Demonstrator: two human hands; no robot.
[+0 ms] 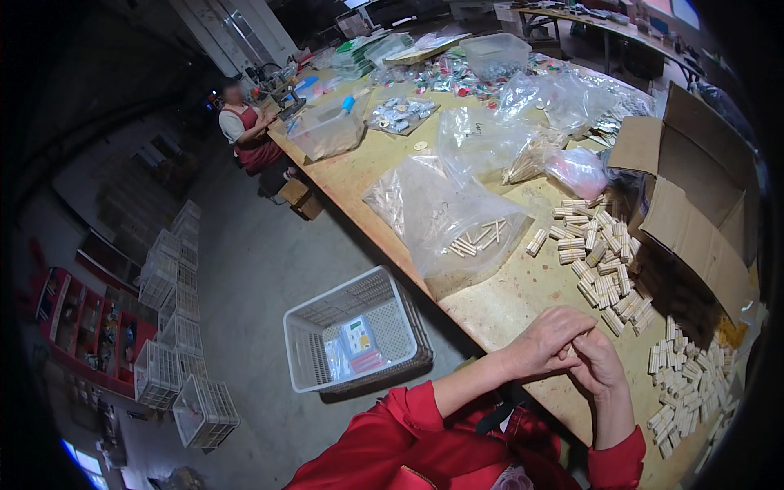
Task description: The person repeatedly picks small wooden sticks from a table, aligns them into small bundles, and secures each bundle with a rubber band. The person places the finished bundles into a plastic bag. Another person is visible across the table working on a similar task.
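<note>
My left hand [545,341] and my right hand [600,362] meet above the near edge of the table, fingers closed and pressed together. Whatever they hold, if anything, is hidden between them. Just beyond my hands and to the right lies a heap of short, pale wooden stick bundles [606,287]. A second heap of bundles [684,398] spreads to the right of my right hand. Ahead of my left hand, a clear plastic bag [441,214] lies on the table with loose wooden sticks [482,237] showing at its near end.
An open cardboard box [694,220] stands at the right, behind the bundles. On the floor to the left sits a grey plastic crate [296,347] holding packets. Clear bins, bags and small parts cover the far table [343,184]. A person in a red apron [255,143] sits at its far left.
</note>
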